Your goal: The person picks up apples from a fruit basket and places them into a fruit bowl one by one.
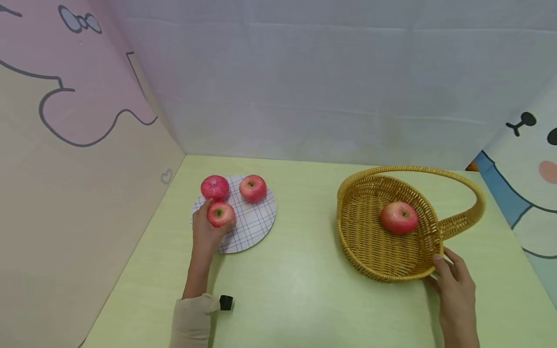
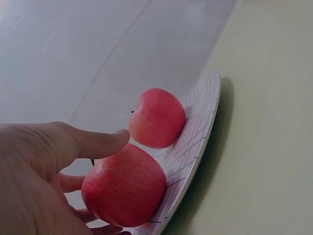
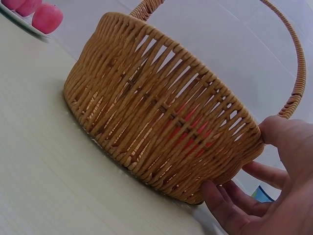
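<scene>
On the left, my left hand point(image 1: 208, 233) has thumb and fingers around a red apple point(image 1: 223, 217) on a round white plate point(image 1: 256, 224) with blue grid lines. In the left wrist view, the thumb lies across that apple point(image 2: 126, 188) near its stem, and the fingers are partly hidden behind it. Two more apples sit on the plate, a darker one point(image 1: 215, 187) and a lighter one point(image 1: 253, 188). My right hand point(image 1: 457, 287) grips the near right side of a wicker basket point(image 1: 370, 251), thumb at the rim and fingers lower down. One apple point(image 1: 399, 218) lies in the basket.
The plate and basket stand apart on a pale yellow-green table point(image 1: 300, 270). A tall handle point(image 1: 413, 169) arches over the basket. A whitish sheet point(image 1: 304, 96) hangs behind, and printed cartoon panels flank both sides. A small black piece point(image 1: 226, 302) sits by the left sleeve.
</scene>
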The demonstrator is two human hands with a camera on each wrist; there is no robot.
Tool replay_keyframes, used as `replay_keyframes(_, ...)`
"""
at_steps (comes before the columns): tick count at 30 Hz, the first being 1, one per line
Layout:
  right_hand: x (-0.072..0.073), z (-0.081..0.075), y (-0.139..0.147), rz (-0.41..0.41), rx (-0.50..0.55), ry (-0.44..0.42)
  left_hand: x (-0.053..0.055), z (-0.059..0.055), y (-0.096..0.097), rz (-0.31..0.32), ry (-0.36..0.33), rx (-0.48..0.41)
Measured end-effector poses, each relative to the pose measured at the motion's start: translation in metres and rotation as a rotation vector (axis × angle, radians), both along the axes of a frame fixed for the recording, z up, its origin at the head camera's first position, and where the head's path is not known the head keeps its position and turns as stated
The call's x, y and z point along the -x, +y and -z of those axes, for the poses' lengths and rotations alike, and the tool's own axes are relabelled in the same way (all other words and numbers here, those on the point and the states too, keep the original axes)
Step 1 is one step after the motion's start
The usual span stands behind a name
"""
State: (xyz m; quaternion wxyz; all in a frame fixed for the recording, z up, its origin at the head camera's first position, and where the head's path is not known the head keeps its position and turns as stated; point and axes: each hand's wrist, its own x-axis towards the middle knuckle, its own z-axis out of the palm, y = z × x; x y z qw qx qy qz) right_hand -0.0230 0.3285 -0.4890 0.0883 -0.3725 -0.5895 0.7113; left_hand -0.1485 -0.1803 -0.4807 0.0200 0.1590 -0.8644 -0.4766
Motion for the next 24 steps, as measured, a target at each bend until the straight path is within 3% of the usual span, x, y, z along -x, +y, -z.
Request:
replay_keyframes(5,-0.001,0.000,-0.001,-0.002,-0.003,0.004,-0.001,-0.005,-0.002,-0.003,0.011,0.037)
replay_keyframes(15,-0.002,0.001,-0.001,0.003,-0.003,0.013,-0.003,-0.018,0.003,-0.025,0.149,0.063)
replay_keyframes(24,-0.002,0.002,0.001,0.000,0.011,0.034,-0.008,-0.040,0.018,0.048,0.226,0.025)
